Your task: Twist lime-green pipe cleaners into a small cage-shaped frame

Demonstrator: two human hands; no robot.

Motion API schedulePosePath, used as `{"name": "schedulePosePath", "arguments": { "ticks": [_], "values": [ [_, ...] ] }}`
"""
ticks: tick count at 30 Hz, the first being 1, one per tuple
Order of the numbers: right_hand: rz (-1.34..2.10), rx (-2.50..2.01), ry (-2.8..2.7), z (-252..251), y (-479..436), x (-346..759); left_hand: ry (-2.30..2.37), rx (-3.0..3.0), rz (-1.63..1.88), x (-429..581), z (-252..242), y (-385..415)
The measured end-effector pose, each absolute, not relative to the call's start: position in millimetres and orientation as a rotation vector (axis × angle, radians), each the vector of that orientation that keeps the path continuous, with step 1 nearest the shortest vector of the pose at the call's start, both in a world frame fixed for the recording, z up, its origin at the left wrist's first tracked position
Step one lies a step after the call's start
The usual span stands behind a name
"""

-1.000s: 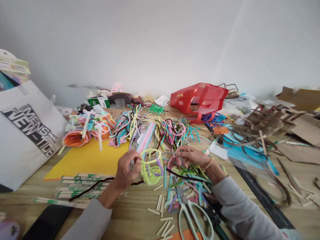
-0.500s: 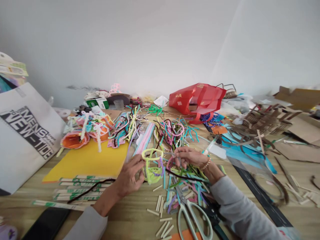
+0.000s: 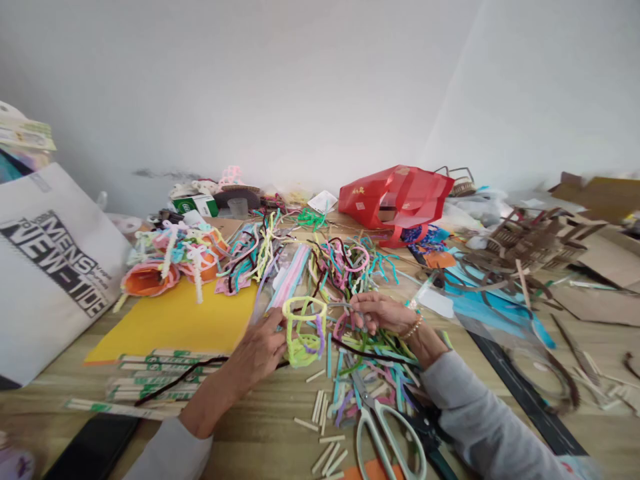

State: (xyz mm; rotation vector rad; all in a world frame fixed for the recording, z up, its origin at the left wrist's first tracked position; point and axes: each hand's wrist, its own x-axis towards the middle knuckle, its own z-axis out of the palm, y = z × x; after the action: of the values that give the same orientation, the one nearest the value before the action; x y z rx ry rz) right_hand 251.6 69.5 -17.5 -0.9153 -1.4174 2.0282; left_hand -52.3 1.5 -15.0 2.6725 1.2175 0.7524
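Note:
A small lime-green pipe-cleaner basket (image 3: 303,330) with purple strands stands on the wooden table at the centre. My left hand (image 3: 260,350) is closed on its left side, steadying it. My right hand (image 3: 381,313) sits to the right of the basket, fingers pinched on a thin grey-purple pipe cleaner (image 3: 337,307) that runs to the basket's rim. Under the right wrist lies a heap of cut coloured pipe cleaners (image 3: 373,363). A dark brown pipe cleaner (image 3: 180,378) trails left from beneath my left hand.
Scissors (image 3: 385,427) lie near the front edge among short wooden sticks (image 3: 325,427). A yellow sheet (image 3: 180,320), wrapped chopsticks (image 3: 145,380), a white tote bag (image 3: 50,267), a red bag (image 3: 395,197), a pipe-cleaner pile (image 3: 320,260), cardboard scraps (image 3: 550,247) and a phone (image 3: 90,447) surround the hands.
My left hand slid lower and stretched along the basket's left side. The basket shifted a little toward the right hand. My right hand stayed nearly in place.

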Motion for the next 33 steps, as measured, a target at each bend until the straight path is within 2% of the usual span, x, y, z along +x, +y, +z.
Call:
{"name": "schedulePosePath", "arguments": {
  "ticks": [5,12,20,33],
  "values": [
    [1.992,-0.907,-1.447,-13.8,66.9,248.0,1.156,2.515,0.875,-48.1,-4.2,0.2],
    [1.958,-0.858,-1.492,-6.6,60.3,239.9,1.187,1.974,1.113,-50.5,-11.4,6.8],
    [1.908,-0.78,-1.73,2.1,55.2,244.4,1.077,1.45,1.065,-48.1,-17.9,8.0],
    [1.789,-0.923,-2.034,-3.2,53.7,236.0,1.035,1.229,1.082,-47.5,-29.4,8.4]
  ]
}}
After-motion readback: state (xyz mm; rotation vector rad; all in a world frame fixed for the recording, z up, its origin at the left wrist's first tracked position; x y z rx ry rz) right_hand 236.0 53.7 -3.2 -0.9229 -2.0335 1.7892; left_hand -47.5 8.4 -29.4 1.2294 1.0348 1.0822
